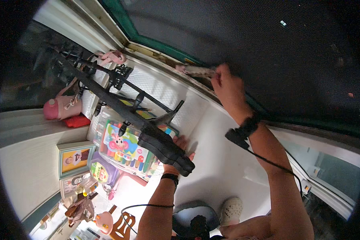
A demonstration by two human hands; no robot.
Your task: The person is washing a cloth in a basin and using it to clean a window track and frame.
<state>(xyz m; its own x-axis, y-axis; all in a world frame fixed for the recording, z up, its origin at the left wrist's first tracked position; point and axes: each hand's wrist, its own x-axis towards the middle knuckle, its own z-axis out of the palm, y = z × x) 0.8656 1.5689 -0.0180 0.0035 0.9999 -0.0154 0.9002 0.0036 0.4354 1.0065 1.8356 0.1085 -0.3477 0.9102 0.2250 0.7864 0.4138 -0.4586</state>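
Note:
My right hand [227,83] is closed on a crumpled, pale, dirty-looking cloth [198,71], slightly blurred. The cloth lies along the window track [160,60], at the foot of a dark mesh screen [228,32] in a green frame. My left hand [179,151] is at the white sill [212,120], partly hidden behind the padded end of a long black frame [164,150]. Its visible fingers are stretched out and apart, beside a clear case of coloured markers [126,146]. Both wrists wear black bands, with cables running from them.
On the left stand a pink bottle [64,108], a red packet [77,121], a framed picture [75,160] and a purple container [104,170]. A pink strap [112,57] hangs near the window corner. Below are a dark-rimmed bin [194,216] and a pale perforated clog [232,210].

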